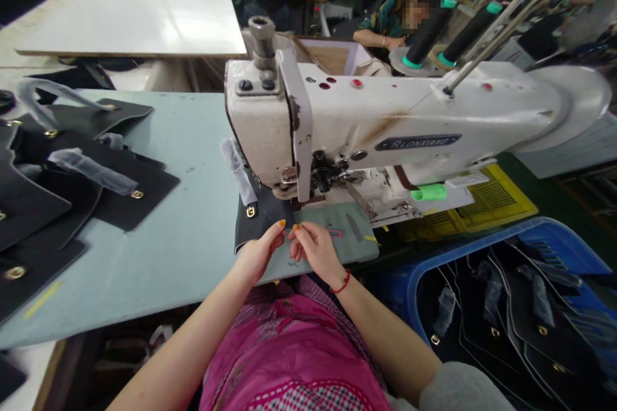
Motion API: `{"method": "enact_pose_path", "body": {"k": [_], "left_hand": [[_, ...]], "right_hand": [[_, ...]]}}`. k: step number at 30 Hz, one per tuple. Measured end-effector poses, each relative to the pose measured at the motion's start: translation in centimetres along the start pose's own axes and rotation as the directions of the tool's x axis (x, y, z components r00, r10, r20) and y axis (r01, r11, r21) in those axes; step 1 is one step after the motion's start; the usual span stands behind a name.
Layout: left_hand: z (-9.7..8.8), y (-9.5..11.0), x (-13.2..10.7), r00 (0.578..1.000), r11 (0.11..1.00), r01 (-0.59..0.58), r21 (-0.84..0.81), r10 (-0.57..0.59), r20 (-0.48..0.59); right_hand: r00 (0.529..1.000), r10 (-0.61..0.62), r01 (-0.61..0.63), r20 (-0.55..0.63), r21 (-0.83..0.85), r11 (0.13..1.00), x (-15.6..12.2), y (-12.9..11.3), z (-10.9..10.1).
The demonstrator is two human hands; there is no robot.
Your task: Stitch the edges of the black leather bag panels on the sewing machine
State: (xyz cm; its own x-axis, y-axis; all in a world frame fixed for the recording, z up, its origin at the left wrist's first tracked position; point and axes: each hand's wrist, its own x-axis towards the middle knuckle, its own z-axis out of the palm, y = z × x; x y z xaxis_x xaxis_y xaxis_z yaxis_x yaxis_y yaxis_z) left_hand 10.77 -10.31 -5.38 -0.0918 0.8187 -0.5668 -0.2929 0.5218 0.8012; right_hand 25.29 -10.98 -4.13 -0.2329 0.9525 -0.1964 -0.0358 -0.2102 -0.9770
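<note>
Low in the frame's centre, the left hand (260,249) pinches the near edge of a black piece (258,218) lying under the sewing machine (385,122). Just beside it, the right hand (315,247) rests fingertips on the table (183,205), grasping nothing visible. More black pieces (72,192) lie at left; a blue bin (530,237) sits lower right.

Left hand (260,249) and right hand (315,247) side by side, fingertips pinched together.

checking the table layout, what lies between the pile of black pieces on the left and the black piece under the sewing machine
In the head view, only bare pale blue table lies between the pile of black pieces and the black piece that the left hand holds.
</note>
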Motion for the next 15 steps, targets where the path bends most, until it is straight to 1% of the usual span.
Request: {"method": "enact_pose_path", "body": {"k": [2,3,4,6,8,9,10,15], "left_hand": [[-0.1,0.2,0.4,1.0,1.0,-0.003,0.016,0.003,-0.006],[-0.1,0.3,0.6,1.0,1.0,-0.007,0.02,0.007,-0.005],[-0.1,0.5,0.7,1.0,1.0,-0.01,0.023,0.01,-0.001],[-0.1,0.8,1.0,1.0,0.999,-0.021,0.033,0.02,0.009],[0.0,1.1,1.3,0.999,0.998,-0.038,0.041,0.037,0.019],[0.1,1.3,1.4,0.999,0.998,-0.047,0.045,0.046,0.023],[0.1,1.5,1.6,0.998,0.997,-0.057,0.049,0.056,0.026],[0.4,2.3,2.2,0.994,0.992,-0.103,0.07,0.101,0.037]], "right_hand": [[0.999,-0.029,0.027,-0.025,-0.074,0.997,-0.2,1.0,-0.2],[0.999,-0.046,0.041,-0.028,-0.141,0.989,-0.4,1.7,-0.4],[0.998,-0.065,0.058,-0.021,-0.244,0.968,-0.5,2.4,-0.5],[0.995,-0.102,0.096,0.013,-0.482,0.871,-0.7,4.0,-0.8],[0.991,-0.128,0.126,0.045,-0.654,0.746,-0.8,5.5,-1.1],[0.989,-0.139,0.136,0.054,-0.702,0.699,-0.8,6.1,-1.1],[0.987,-0.146,0.144,0.06,-0.728,0.671,-0.9,6.7,-1.1],[0.979,-0.184,0.174,0.083,-0.807,0.565,-0.9,8.3,-1.0]]}}
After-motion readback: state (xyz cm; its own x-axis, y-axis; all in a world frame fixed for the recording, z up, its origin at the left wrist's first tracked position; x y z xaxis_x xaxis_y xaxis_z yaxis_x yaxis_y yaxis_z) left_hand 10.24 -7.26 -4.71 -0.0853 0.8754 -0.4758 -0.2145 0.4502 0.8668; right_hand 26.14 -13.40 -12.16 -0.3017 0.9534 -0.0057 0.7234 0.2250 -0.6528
